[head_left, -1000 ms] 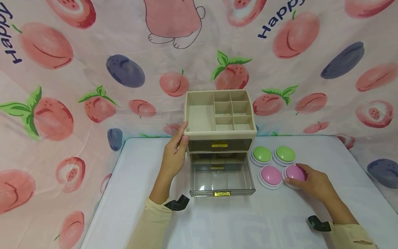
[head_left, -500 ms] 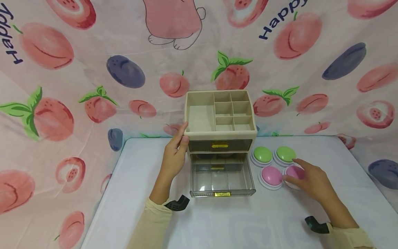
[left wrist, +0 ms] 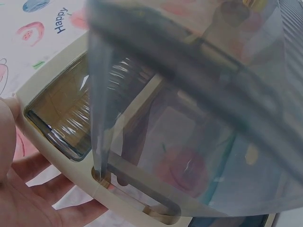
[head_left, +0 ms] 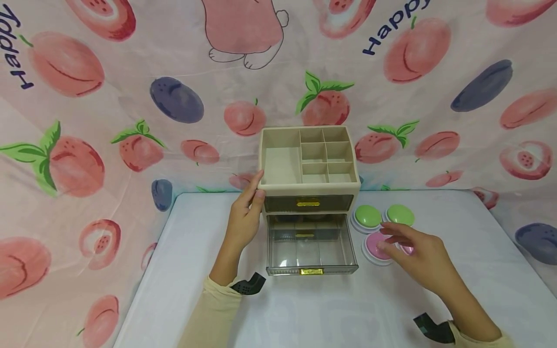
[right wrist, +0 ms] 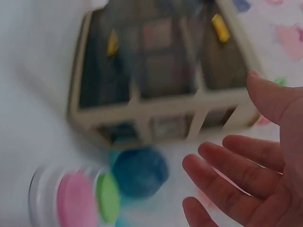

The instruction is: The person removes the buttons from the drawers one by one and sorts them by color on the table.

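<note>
A cream desktop organizer (head_left: 310, 185) stands at the back middle, with its clear lower drawer (head_left: 311, 244) pulled out. My left hand (head_left: 244, 217) touches its front left corner; in the left wrist view the fingers (left wrist: 52, 189) lie extended along the side. My right hand (head_left: 419, 258) hovers over the round, white-based pieces with domed tops, fingers apart and holding nothing. Under its fingertips is the left pink-domed piece (head_left: 376, 248); the right pink-domed piece (head_left: 407, 250) is mostly hidden. Behind them sit two green-domed pieces (head_left: 367, 216).
The organizer's upper drawer (head_left: 308, 203) is closed, with a gold handle. Its top has several compartments (head_left: 313, 152). A white-covered table (head_left: 191, 232) lies below, against a fruit-printed cloth backdrop (head_left: 183, 48). The pulled-out drawer juts forward between the hands.
My right hand has moved off the right pink-domed piece, leftward over the left one. My left hand and the organizer stay where they were; the domed pieces have not visibly moved.
</note>
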The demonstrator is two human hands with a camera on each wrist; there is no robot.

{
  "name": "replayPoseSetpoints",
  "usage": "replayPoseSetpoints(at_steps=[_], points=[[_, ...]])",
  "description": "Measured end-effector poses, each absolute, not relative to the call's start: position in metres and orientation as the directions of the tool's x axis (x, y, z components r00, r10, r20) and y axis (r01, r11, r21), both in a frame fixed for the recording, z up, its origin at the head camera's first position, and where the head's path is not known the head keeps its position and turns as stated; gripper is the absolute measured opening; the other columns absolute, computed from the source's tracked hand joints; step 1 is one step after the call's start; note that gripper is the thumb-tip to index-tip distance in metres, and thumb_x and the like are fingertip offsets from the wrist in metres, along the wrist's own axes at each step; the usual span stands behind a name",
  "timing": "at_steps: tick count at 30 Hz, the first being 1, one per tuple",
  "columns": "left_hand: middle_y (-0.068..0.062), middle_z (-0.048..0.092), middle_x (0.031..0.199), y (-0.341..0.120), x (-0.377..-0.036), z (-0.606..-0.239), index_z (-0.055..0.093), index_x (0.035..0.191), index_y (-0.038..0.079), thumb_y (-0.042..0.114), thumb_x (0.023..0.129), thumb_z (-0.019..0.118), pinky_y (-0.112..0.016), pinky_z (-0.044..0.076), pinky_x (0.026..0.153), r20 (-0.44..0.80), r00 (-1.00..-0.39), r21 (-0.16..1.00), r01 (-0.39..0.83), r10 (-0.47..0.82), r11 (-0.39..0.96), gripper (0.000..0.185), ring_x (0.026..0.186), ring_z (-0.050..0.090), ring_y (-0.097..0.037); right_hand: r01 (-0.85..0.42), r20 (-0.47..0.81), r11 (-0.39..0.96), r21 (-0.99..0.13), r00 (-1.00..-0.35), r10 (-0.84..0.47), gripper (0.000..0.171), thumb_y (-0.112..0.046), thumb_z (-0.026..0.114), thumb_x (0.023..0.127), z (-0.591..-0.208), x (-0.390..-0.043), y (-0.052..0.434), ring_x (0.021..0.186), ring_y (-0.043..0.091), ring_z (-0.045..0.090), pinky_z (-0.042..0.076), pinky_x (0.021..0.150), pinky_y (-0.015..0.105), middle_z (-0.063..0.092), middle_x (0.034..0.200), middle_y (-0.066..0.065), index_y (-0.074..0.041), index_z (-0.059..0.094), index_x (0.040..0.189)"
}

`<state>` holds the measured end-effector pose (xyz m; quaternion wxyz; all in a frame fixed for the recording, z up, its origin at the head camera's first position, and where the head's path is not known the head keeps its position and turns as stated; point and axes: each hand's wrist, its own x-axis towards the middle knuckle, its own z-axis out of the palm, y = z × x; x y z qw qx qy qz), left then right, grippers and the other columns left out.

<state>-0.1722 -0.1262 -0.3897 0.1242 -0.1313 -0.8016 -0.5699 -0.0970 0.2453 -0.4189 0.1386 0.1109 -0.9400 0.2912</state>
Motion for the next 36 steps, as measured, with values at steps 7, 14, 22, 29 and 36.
replayPoseSetpoints(at_steps=[7, 14, 22, 29, 36], points=[[-0.022, 0.055, 0.109, -0.126, -0.172, -0.389, 0.044, 0.157, 0.020, 0.017, 0.109, 0.049, -0.046, 0.046, 0.093, 0.349, -0.935, 0.881, 0.352, 0.068, 0.317, 0.048, 0.101, 0.055, -0.032, -0.392, 0.392, 0.744, -0.542, -0.900, -0.189, 0.037, -0.024, 0.087, 0.083, -0.404, -0.085, 0.216, 0.089, 0.001, 0.070, 0.048, 0.080, 0.011, 0.078, 0.103, -0.009, -0.021, 0.075, 0.119], [-0.019, 0.054, 0.145, -0.127, -0.172, -0.388, 0.043, 0.157, 0.019, 0.017, 0.109, 0.048, -0.050, 0.043, 0.111, 0.352, -0.933, 0.880, 0.355, 0.069, 0.316, 0.048, 0.124, 0.054, -0.029, -0.495, 0.418, 0.676, -0.545, -0.860, -0.292, 0.034, -0.022, 0.088, 0.081, -0.398, -0.083, 0.187, 0.104, 0.007, 0.071, 0.050, 0.090, 0.011, 0.077, 0.108, -0.010, -0.021, 0.078, 0.114], [-0.019, 0.052, 0.099, -0.127, -0.172, -0.390, 0.044, 0.157, 0.019, 0.018, 0.109, 0.049, -0.033, 0.044, 0.080, 0.358, -0.932, 0.877, 0.359, 0.063, 0.318, 0.048, 0.085, 0.051, -0.025, -0.630, 0.470, 0.585, -0.511, -0.774, -0.423, 0.036, -0.027, 0.087, 0.081, -0.404, -0.084, 0.154, 0.105, 0.012, 0.072, 0.060, 0.085, 0.032, 0.075, 0.114, -0.010, -0.022, 0.077, 0.115], [-0.017, 0.052, 0.098, -0.126, -0.172, -0.391, 0.045, 0.156, 0.019, 0.018, 0.109, 0.049, -0.031, 0.044, 0.079, 0.369, -0.927, 0.875, 0.370, 0.064, 0.313, 0.047, 0.084, 0.051, -0.021, -0.643, 0.456, 0.573, -0.509, -0.765, -0.454, 0.039, -0.034, 0.088, 0.080, -0.412, -0.085, 0.136, 0.096, 0.006, 0.070, 0.059, 0.082, 0.033, 0.074, 0.114, -0.010, -0.022, 0.077, 0.116], [-0.018, 0.052, 0.098, -0.126, -0.173, -0.391, 0.045, 0.156, 0.020, 0.018, 0.109, 0.049, -0.031, 0.044, 0.078, 0.368, -0.927, 0.876, 0.370, 0.066, 0.311, 0.047, 0.084, 0.051, -0.023, -0.663, 0.455, 0.568, -0.488, -0.748, -0.482, 0.036, -0.040, 0.086, 0.082, -0.420, -0.090, 0.127, 0.092, 0.004, 0.068, 0.058, 0.085, 0.036, 0.076, 0.107, -0.011, -0.023, 0.078, 0.113]])
